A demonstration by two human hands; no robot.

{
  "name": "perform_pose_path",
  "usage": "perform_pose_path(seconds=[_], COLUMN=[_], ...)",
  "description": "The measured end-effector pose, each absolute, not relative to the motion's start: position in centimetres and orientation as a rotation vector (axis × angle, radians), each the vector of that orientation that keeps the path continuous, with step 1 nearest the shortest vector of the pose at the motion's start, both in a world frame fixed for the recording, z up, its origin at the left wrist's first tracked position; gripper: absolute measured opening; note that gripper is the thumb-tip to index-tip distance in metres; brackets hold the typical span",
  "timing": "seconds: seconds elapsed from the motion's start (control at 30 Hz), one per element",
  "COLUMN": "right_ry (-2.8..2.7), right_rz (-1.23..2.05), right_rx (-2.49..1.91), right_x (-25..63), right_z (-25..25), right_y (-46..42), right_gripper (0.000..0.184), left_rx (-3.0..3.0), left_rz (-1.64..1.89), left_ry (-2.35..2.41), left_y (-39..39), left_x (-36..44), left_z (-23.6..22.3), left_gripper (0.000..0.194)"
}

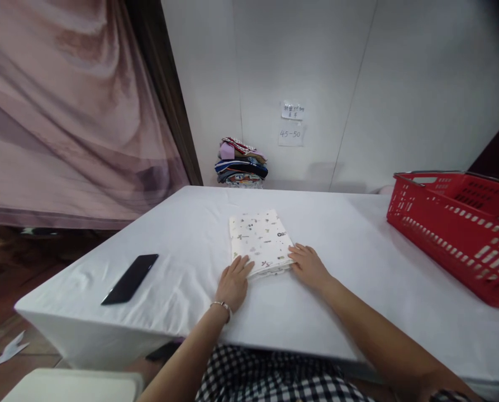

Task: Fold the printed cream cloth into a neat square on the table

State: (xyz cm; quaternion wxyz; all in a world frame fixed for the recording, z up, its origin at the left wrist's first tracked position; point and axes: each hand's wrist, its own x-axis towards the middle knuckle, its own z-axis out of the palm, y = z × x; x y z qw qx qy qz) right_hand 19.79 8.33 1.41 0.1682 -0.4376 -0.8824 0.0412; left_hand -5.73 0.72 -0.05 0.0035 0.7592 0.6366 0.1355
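Observation:
A folded white cloth with small dark prints (261, 240) lies flat on the white table (190, 234), roughly in its middle. My left hand (233, 282) rests at the cloth's near left corner, fingers stretched out and touching its edge. My right hand (309, 266) lies at the near right corner, fingers flat against the fabric's edge. Neither hand grips anything. A thin bracelet sits on my left wrist.
A black phone (131, 278) lies on the table to the left. A red plastic basket (459, 229) stands at the right edge. A pile of folded clothes (241, 162) sits at the back by the wall. A pink curtain (65, 111) hangs left.

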Motion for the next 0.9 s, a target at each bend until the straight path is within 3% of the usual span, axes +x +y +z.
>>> perform_pose_path(seconds=[0.13,0.23,0.53,0.73,0.9], right_ry=[-2.511,-2.554,-2.694,-2.65,-2.606], right_rz=[0.169,0.197,0.383,0.463,0.334], right_rx=[-1.225,-1.07,-1.426,-1.472,-1.546], right_x=[16.8,14.1,14.0,12.1,11.5], right_z=[4.9,6.6,2.4,4.1,3.4], right_y=[6.4,6.2,11.0,12.4,15.3], right_gripper=[0.058,0.065,0.073,0.069,0.069], left_rx=[2.353,2.342,2.266,2.219,2.118], left_rz=[0.498,0.509,0.44,0.571,0.273], left_ry=[1.996,2.04,2.008,2.081,2.121], left_y=[0.9,1.1,0.6,4.5,7.6], left_x=[-4.9,-4.4,-4.4,-4.4,-4.1], left_z=[-0.6,-0.8,0.5,3.6,1.8], left_gripper=[0.047,0.045,0.045,0.043,0.054])
